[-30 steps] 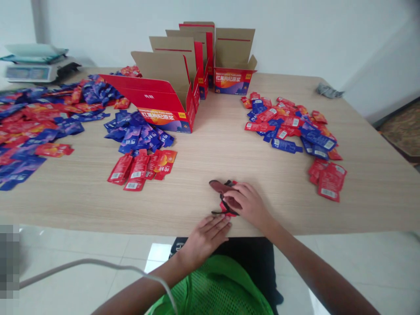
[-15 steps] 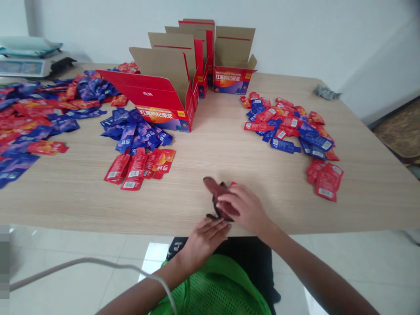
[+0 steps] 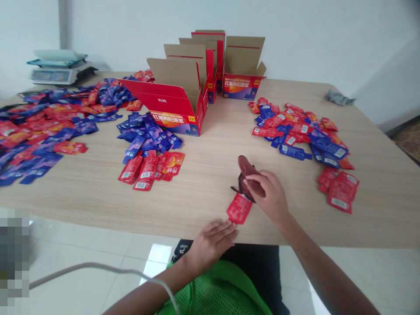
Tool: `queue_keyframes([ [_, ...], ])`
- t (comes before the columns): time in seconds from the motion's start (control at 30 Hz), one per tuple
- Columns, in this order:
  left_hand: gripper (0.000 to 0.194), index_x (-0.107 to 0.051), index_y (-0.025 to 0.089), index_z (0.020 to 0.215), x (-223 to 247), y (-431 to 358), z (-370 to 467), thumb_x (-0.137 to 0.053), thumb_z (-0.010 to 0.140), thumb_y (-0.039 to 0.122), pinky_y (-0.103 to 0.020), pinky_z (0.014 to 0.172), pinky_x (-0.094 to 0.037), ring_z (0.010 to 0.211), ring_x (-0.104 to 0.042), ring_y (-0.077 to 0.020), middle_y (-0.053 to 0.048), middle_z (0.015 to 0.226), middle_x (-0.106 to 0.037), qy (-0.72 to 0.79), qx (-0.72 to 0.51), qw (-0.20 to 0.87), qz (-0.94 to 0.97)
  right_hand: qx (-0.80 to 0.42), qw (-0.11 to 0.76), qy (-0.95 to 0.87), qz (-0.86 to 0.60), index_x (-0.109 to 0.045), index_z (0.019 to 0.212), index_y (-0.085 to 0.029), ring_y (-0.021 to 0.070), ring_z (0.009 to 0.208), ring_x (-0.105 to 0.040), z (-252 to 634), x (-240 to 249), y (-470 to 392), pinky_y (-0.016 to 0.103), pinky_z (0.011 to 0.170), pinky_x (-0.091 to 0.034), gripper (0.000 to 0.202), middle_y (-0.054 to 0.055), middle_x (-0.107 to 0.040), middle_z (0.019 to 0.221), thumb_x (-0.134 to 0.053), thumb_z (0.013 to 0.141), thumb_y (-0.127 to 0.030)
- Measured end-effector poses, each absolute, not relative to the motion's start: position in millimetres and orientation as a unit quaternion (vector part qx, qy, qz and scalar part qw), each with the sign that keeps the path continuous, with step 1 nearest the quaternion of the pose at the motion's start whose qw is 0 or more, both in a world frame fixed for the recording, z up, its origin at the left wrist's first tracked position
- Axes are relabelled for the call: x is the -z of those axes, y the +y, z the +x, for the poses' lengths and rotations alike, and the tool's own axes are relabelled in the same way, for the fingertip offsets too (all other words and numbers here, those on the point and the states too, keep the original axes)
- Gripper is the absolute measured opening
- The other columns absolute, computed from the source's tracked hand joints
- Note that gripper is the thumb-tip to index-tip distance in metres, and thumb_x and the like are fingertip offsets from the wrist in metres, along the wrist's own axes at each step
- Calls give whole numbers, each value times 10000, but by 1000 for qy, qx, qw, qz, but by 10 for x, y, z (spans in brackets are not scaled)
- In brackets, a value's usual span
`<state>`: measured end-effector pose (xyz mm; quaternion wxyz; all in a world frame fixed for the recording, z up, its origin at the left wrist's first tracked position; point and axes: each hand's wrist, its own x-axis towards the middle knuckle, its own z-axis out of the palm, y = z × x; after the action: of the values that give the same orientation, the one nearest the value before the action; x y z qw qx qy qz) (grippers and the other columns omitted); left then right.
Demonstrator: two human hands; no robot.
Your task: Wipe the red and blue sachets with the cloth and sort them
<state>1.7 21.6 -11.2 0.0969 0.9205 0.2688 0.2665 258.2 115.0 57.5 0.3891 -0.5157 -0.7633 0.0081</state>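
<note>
Far left there's a scale (image 3: 52, 76) with a pale bag on top, then a big messy spread of red and blue pouches (image 3: 62, 113) across the table (image 3: 197, 192). Next comes a smaller blue pile (image 3: 147, 133) with some red pouches (image 3: 149, 170) right in front, and behind that a bunch of open red boxes (image 3: 177, 123), 1 off to the right of the row.

The person's left hand (image 3: 213, 243) isn't gripping anything: fingers pretty much straight, tips touching the near end of 1 red pouch (image 3: 240, 210) by the table's front edge. Just past that pouch, a brown, black-edged thing (image 3: 246, 166) (can't tell what it is) is pinched between the right hand's (image 3: 272, 197) thumb and fingers. Further right: a mixed pile (image 3: 295, 131) and a crumpled grey thing (image 3: 340, 98).
</note>
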Motion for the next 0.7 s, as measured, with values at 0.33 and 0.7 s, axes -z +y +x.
queue_keyframes([
  [0.33,317,-641,158,1364,84,202,28,-568,1087,293,-346,1194,-432,1355,-614,-190,-69,1414,-685,272,-262,114,919,-49,295,-836,-461,-704,1142,-273,258,1059,-624,2490,-209,1049,459,978,-552,170,70,-693,1096,-626,994,-242],
  [0.7,710,-489,170,1548,-226,214,100,-709,969,517,-467,1235,-347,1552,-349,-336,-140,1666,-395,325,-151,48,932,-50,472,-584,-658,-728,1067,-238,248,974,-680,2912,-451,689,388,909,-515,309,61,-725,1060,-704,939,-518],
])
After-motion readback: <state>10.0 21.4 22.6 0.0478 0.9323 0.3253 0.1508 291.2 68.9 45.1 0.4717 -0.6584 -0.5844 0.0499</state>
